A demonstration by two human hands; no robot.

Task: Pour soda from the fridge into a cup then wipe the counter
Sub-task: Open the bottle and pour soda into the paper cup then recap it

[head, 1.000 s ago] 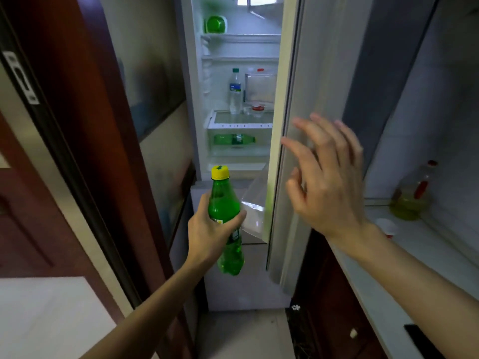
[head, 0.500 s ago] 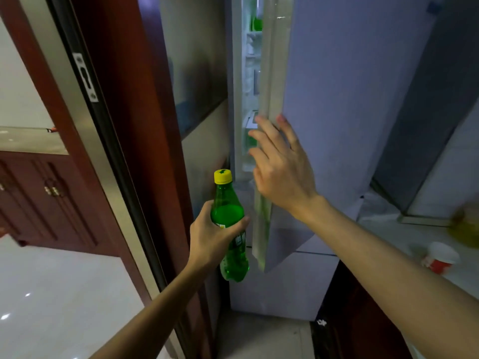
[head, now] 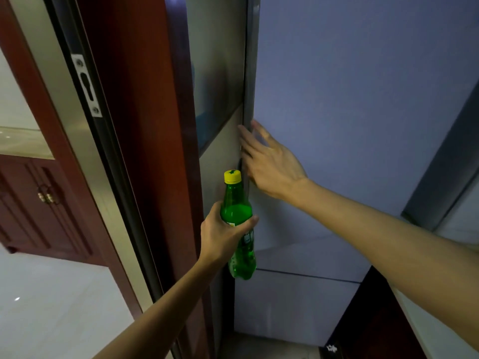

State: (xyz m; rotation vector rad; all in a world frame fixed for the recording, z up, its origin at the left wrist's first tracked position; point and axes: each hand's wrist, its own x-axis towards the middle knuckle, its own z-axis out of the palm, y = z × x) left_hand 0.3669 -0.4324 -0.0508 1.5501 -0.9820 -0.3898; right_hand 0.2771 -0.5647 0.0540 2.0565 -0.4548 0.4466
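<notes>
My left hand [head: 223, 235] grips a green soda bottle [head: 239, 244] with a yellow cap around its middle and holds it upright in front of the fridge's left edge. My right hand [head: 269, 163] lies flat with spread fingers against the left edge of the pale grey fridge door [head: 363, 112], which stands shut. No fridge interior shows. The cup and most of the counter are out of view.
A dark red wooden door frame [head: 134, 125] with a metal strike plate [head: 86, 85] stands close on the left. A red cabinet [head: 39, 203] sits beyond it, above a pale glossy floor [head: 51, 307]. A strip of counter edge [head: 435, 330] shows at the lower right.
The fridge door has swung fully shut under my right hand, hiding the shelves inside. The view has turned left, so the cup and oil bottle on the counter have dropped out of sight.
</notes>
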